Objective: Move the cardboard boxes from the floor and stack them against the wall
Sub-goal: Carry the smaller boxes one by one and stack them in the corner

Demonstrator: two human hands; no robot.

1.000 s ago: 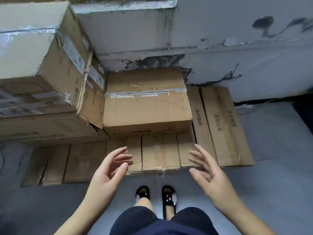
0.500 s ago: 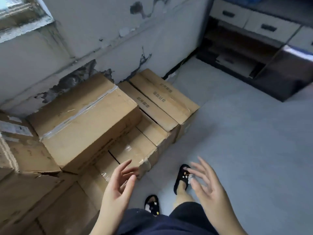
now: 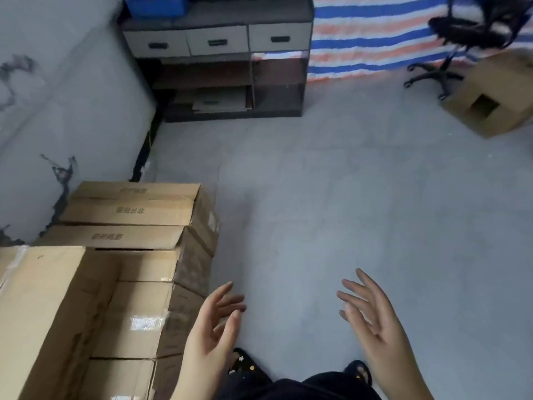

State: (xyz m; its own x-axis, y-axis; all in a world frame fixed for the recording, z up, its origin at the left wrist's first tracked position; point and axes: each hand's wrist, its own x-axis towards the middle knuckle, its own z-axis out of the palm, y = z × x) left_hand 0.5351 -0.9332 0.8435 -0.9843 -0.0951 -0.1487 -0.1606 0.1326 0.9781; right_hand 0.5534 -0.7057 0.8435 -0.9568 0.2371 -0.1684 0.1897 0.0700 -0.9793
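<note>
Left hand (image 3: 212, 332) and right hand (image 3: 372, 321) both released, empty; stacked boxes (image 3: 121, 255) near left; apparently open box (image 3: 490, 102) far right

Cut off at the bottom edge behind both wrists: the forearms of the left hand (image 3: 212, 334) and right hand (image 3: 375, 321). Partly hidden under dark shorts (image 3: 288, 389) between the hands: two black slippers (image 3: 243, 363). Left of the left hand, cropped by the left and bottom edges: the stacked cardboard boxes (image 3: 86, 298), printing on their tops too blurred to read. Far beyond the right hand, clipped by the right edge: a lone cardboard box (image 3: 490, 102) and, motion-smeared, an office chair (image 3: 461, 30).
</note>
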